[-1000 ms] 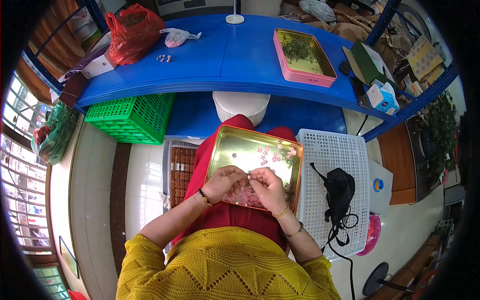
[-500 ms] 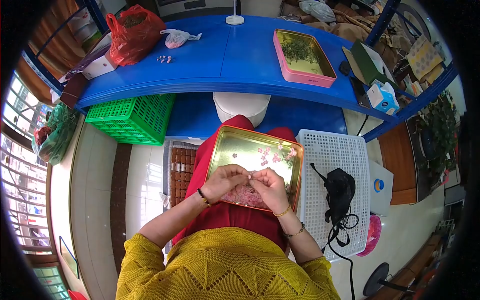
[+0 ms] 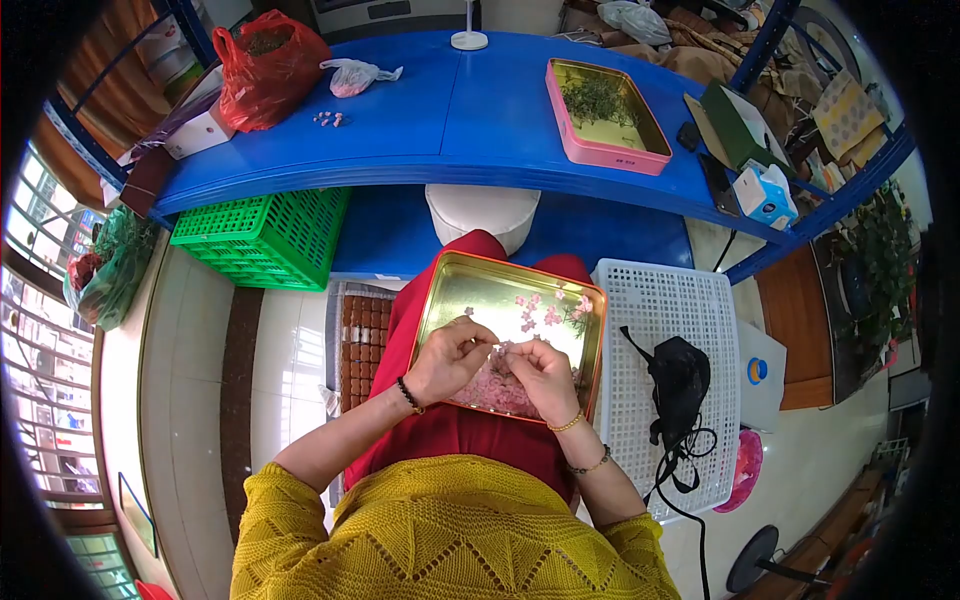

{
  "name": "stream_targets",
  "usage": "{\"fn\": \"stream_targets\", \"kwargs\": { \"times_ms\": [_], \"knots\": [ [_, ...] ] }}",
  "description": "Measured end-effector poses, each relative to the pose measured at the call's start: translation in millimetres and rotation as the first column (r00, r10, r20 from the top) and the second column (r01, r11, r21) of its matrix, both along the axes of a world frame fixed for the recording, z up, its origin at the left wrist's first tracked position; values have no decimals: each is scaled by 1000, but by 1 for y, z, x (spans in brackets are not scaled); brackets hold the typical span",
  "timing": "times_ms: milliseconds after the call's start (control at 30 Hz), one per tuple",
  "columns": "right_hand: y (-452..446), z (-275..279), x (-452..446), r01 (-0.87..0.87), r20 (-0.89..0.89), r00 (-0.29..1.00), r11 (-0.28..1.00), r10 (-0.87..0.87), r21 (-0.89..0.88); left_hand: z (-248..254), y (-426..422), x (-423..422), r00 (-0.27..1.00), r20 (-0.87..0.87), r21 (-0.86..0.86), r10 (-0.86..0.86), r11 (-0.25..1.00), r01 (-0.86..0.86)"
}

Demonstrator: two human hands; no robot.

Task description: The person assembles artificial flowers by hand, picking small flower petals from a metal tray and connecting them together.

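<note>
A gold-coloured shallow tin with an orange-red rim rests on my lap. Loose pink flowers lie spread in its far right part, and a heap of pink petals or blossoms fills the near side. Over the heap, my left hand is closed in a pinch, a tiny whitish bit at its fingertips. Facing it a short way off, my right hand pinches a small pink flower, partly covered by the fingers.
A blue shelf stands ahead, bearing a red plastic bag and a pink tin of green sprigs. Below is a green crate. A white plastic basket with a black bag stands at my right.
My fingertips, together before, have come slightly apart. The left hand has shifted up a little, and more of the pink flower shows at the right fingers.
</note>
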State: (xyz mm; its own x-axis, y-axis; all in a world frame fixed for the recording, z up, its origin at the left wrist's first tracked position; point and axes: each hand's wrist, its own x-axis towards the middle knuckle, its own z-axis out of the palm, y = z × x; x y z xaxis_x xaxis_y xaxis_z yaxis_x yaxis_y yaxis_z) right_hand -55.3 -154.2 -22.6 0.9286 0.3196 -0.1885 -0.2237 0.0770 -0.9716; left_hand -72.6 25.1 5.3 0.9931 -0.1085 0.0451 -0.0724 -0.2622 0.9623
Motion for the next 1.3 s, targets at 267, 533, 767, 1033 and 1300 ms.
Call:
{"fn": "stream_targets", "kwargs": {
  "times_ms": [267, 533, 767, 1033, 1300],
  "knots": [
    [-3, 4, -1, -30, 132, 990, 992, 46, -123, 7, -2, 15, 985, 105, 150, -134, 982, 118],
    [-11, 11, 5, -75, 234, 960, 948, 152, -308, 16, -6, 29, 928, 217, 454, -302, 873, 178],
    [-12, 20, 5, -40, 220, 972, 978, 86, -206, 21, -9, 37, 915, 166, 425, -367, 864, 269],
    [-14, 22, 4, -44, 142, 988, 997, 53, -68, 17, -8, 39, 951, 31, 155, -307, 942, 299],
    [-21, 7, 9, -13, 194, 980, 988, 42, -151, -9, 8, 37, 934, 164, 528, -319, 828, 190]
  ]
}}
